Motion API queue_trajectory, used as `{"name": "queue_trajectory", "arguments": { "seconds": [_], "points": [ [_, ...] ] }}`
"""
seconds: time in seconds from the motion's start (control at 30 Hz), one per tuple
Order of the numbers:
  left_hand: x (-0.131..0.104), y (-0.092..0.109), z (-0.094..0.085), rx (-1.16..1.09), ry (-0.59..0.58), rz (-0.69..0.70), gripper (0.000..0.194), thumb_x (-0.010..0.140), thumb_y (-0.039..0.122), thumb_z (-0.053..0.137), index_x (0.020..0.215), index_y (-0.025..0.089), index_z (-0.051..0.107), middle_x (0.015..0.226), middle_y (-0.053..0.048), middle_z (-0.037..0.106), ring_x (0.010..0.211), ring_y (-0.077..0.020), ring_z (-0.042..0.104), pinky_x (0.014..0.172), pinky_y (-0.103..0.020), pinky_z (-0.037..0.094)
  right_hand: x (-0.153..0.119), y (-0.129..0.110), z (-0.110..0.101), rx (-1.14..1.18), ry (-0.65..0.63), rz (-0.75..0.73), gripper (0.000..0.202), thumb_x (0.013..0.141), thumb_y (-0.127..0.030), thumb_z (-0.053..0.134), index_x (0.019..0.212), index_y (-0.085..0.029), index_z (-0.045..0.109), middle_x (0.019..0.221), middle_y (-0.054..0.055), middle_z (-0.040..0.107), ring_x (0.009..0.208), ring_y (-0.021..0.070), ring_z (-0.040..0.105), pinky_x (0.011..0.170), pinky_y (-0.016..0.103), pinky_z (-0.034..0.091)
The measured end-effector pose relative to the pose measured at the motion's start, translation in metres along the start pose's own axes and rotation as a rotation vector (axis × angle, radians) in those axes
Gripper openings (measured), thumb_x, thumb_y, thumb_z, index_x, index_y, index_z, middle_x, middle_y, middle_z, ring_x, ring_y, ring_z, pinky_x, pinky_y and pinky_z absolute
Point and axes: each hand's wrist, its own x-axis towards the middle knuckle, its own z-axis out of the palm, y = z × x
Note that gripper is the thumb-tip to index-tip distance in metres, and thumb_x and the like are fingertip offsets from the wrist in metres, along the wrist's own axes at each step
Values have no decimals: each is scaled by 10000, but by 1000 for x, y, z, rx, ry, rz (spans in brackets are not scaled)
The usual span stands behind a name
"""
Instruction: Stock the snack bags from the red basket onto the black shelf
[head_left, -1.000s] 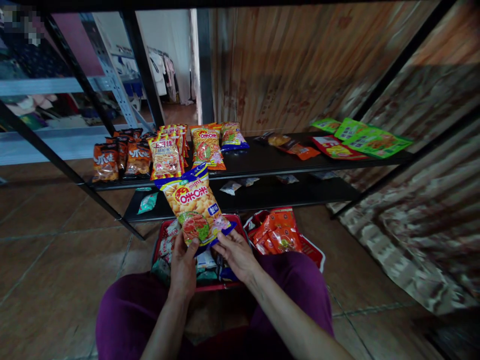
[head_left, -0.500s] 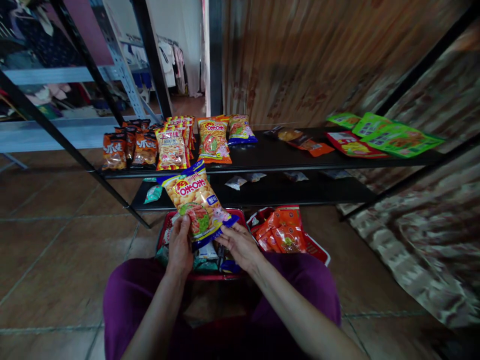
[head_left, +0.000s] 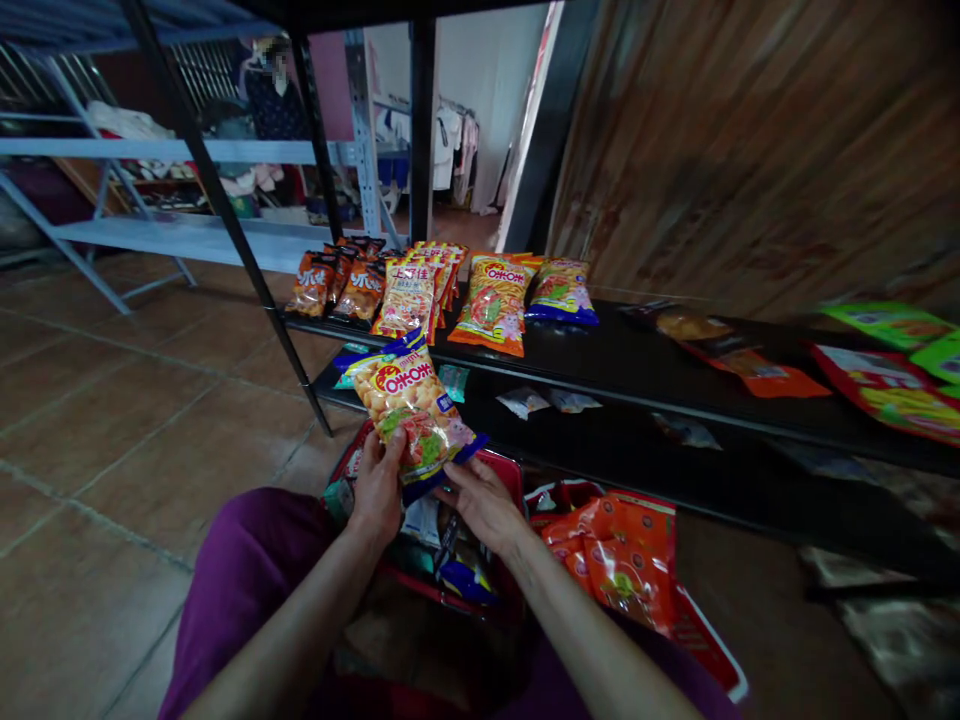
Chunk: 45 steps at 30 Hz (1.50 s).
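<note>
Between my two hands is a yellow and blue snack bag [head_left: 412, 400], tilted with its front facing me. My left hand [head_left: 381, 480] grips its lower left edge, thumb on the front. At the bottom right corner, my right hand [head_left: 480, 498] pinches the blue border. Below the bag sits a red basket [head_left: 510, 480] holding several packets, partly hidden by my hands. On the shelf behind, an orange snack bag [head_left: 491, 305] stands beside a similar yellow and blue bag [head_left: 562, 290].
The black shelf [head_left: 622, 350] also carries dark orange packets [head_left: 364, 290], red and yellow packets [head_left: 409, 295] and flat green packs [head_left: 892, 328]. Small packets [head_left: 525, 402] lie on the lower shelf. Orange-red packs [head_left: 630, 560] fill a second basket at right. A black post [head_left: 225, 200] rises at left.
The view has swung left, so the shelf and its bags appear further right. Both hands still hold the same snack bag in much the same pose.
</note>
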Motion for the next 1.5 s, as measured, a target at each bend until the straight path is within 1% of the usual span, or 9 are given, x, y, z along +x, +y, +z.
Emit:
{"name": "queue_trajectory", "arguments": {
  "seconds": [0.13,0.37,0.53,0.63,0.77,0.9,1.07,1.23,1.5],
  "points": [
    [3,-8,6,-50,19,-64,347,715,394,682,996,231,562,1049,-41,665,962,-200,637,880,-378,490,3,1,-7,-56,0,20,400,552,-255,816,918,-217,660,924,3,708,832,169,653,768,342,512],
    [1,-19,6,15,30,-108,380,687,413,696,982,199,589,1002,-52,684,927,-206,648,861,-384,503,-12,19,-13,40,113,-4,385,528,-217,811,886,-211,668,836,-11,711,771,157,646,742,327,513],
    [-5,-24,10,38,8,-296,425,682,433,694,1018,184,618,991,-84,697,936,-244,655,852,-413,510,-28,21,-17,34,151,-60,301,529,-231,814,794,-199,676,772,-20,705,681,134,626,668,292,514],
    [-9,-25,17,-19,-73,-393,447,699,453,674,1051,181,622,1007,-98,697,971,-263,644,865,-429,505,-34,14,-21,-9,156,-102,314,532,-255,816,806,-201,672,763,-12,706,676,148,626,651,296,505],
    [-11,-20,24,-110,-296,-538,483,745,495,600,1081,149,631,1076,-118,676,1064,-291,598,930,-434,471,-38,5,-25,-11,191,-163,325,545,-280,812,825,-212,661,795,-10,708,703,160,635,688,318,499],
    [-17,-11,24,-143,-411,-494,379,764,379,590,1081,177,634,1099,-87,668,1112,-281,569,958,-431,453,-39,1,-27,-41,206,-200,328,546,-289,810,825,-210,656,776,-9,704,665,153,628,678,315,498],
    [-26,-5,21,-48,-431,-402,449,698,230,680,1136,230,582,1100,-60,664,1086,-253,586,943,-422,464,-38,6,-26,-72,198,-238,331,572,-293,790,867,-221,657,822,-3,709,722,170,633,683,307,501],
    [-26,-11,15,33,-393,-370,493,660,209,731,1126,243,573,1079,-60,672,1050,-246,607,911,-413,487,-38,14,-28,-169,148,-273,338,622,-327,761,930,-229,663,856,4,705,738,184,630,692,317,499],
    [-19,-2,-1,31,-417,-353,620,672,209,729,1242,295,499,1122,-57,657,1045,-242,613,910,-410,490,-42,-15,-42,-335,-110,-97,356,595,-302,781,935,-239,697,895,8,707,845,206,640,849,364,469]
  ]
}}
